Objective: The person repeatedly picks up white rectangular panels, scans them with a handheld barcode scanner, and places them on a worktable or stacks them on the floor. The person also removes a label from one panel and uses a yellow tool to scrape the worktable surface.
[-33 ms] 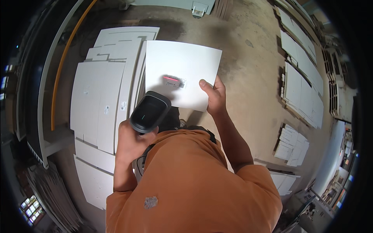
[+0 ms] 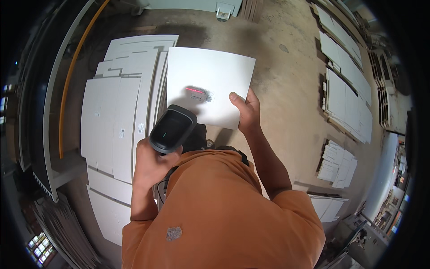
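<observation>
My left hand (image 2: 156, 161) is wrapped round the handle of a black barcode scanner (image 2: 174, 127) with a small green light on top. In my right hand (image 2: 248, 110) is a white board (image 2: 212, 67), its right edge gripped with the thumb on the upper face. A printed label (image 2: 200, 95) is stuck on the board, and a red scan line falls across the label's upper left part. The scanner's head is close to the board's lower left corner. Most of the fingers of my left hand are hidden beneath the scanner.
Large white panels (image 2: 101, 121) lie stacked to my left, some with labels. Further left runs a dark machine frame with an orange bar (image 2: 67, 94). More stacks of white boards (image 2: 347, 105) stand along the right, with a smaller pile (image 2: 336, 163) nearer me. Concrete floor (image 2: 291, 89) lies between.
The surroundings have shifted slightly in the view, and the red line sits a little differently on the label. Both hands keep their holds on the scanner and the board.
</observation>
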### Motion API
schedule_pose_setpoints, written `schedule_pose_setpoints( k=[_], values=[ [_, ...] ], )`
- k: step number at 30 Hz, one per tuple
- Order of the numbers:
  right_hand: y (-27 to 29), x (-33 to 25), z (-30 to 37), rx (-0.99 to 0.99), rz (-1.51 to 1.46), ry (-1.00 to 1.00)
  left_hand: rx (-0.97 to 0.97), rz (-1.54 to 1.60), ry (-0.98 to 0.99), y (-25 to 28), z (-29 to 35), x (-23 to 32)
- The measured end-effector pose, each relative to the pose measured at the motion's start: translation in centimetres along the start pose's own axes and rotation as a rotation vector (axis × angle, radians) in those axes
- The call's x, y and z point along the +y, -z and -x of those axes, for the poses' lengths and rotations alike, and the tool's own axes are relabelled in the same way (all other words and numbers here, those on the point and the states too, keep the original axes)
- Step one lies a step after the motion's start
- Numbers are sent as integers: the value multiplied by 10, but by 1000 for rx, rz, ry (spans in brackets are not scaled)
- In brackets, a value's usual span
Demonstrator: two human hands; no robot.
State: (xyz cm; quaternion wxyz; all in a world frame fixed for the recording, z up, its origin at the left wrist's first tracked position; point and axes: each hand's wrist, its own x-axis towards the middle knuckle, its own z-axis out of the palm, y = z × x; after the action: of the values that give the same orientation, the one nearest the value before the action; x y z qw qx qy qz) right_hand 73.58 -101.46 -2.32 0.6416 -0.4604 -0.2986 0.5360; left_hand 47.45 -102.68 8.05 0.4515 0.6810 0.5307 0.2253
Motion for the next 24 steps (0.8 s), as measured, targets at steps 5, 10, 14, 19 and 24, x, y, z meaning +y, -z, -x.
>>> schedule_pose_setpoints(
  k=[5,10,14,19,24],
  values=[
    [9,-2,-82,179,59,-18,-113,-14,-128,14,-114,-1],
    [6,-11,-176,229,8,-19,-113,96,-144,43,-231,-1],
    [3,-23,-235,284,-89,-59,-40,336,-35,65,-333,-8],
    [0,-25,-297,323,-201,-133,86,445,135,80,-429,-21],
    [14,-21,-382,265,-175,-170,118,605,186,79,-504,-36]
  ],
)
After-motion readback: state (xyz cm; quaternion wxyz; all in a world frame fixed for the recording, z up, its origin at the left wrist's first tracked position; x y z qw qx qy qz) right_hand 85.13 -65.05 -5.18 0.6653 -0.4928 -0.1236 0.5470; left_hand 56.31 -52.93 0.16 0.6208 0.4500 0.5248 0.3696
